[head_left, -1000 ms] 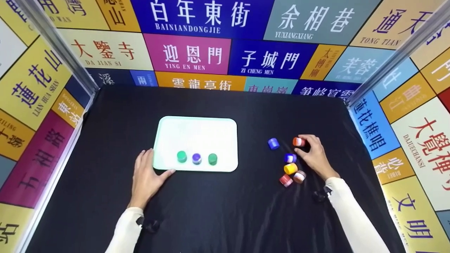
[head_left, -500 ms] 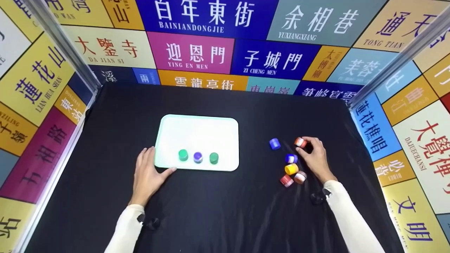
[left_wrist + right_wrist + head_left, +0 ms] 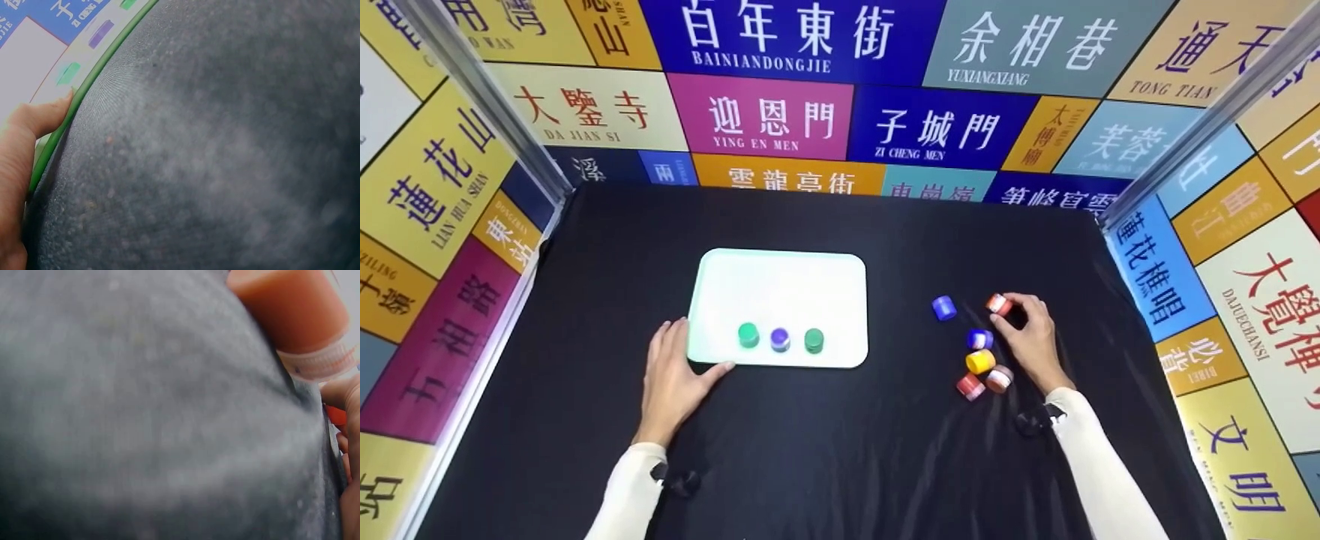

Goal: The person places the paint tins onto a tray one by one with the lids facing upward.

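In the head view my left hand (image 3: 669, 382) lies at the near left corner of a white tray (image 3: 780, 292) with a green rim, fingers along its left side. Its thumb (image 3: 53, 115) touches the front rim in the left wrist view. On the tray stand a light green paint jar (image 3: 748, 335), a purple paint jar (image 3: 780, 340) and a dark green paint jar (image 3: 814, 340). At the right, my right hand (image 3: 1031, 337) pinches a red-orange paint jar (image 3: 998, 304) between thumb and fingers; only a red bit shows in the right wrist view.
Near the right hand lie a blue jar (image 3: 943, 307), a blue-and-white jar (image 3: 979, 339), a yellow jar (image 3: 980, 362), a red jar (image 3: 970, 386) and a brown jar (image 3: 999, 379). Black cloth (image 3: 840, 450) covers the table. Printed panels (image 3: 761, 116) wall it at the back and sides.
The view shifts slightly with the head. Both hands keep nearly the same places, the right one still at the red-orange paint jar.
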The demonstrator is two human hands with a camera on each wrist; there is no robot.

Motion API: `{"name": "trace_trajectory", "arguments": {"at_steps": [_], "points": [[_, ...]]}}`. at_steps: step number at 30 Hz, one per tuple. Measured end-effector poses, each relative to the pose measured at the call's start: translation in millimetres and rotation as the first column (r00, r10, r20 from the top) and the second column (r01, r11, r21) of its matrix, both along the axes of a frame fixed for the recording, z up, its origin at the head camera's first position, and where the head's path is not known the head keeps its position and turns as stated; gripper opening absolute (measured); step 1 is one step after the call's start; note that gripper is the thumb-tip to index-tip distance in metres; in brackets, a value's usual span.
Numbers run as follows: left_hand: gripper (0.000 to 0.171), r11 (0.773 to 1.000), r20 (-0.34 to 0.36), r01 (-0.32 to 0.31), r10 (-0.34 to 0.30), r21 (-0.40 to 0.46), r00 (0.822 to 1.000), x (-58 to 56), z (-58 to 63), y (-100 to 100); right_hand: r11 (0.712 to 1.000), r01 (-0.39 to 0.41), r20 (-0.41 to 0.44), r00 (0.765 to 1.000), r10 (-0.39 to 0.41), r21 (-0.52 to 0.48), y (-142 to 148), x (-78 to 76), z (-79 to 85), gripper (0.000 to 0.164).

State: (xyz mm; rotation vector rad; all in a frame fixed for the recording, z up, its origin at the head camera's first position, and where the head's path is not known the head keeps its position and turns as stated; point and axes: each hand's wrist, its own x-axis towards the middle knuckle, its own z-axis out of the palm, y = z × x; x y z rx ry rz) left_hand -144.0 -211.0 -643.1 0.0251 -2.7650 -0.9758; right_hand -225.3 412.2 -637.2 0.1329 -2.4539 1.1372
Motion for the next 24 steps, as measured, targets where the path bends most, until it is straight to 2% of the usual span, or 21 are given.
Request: {"name": "trace_trajectory", "arguments": {"at_steps": [12, 24], "points": [[0.113, 1.000, -0.010, 0.012, -0.012, 0.002, 1.000, -0.4, -0.6, -0.9, 0.998, 0.052, 0.030, 0.998, -0.051, -0.046, -1.7, 4.6, 1.3, 0.042], [0.113, 1.000, -0.024, 0.011, -0.011, 0.003, 1.000, -0.5, -2.0, -1.0, 0.992, 0.059, 0.024, 0.998, -0.056, -0.109, 0.1, 5.8, 0.5, 0.040]]}}
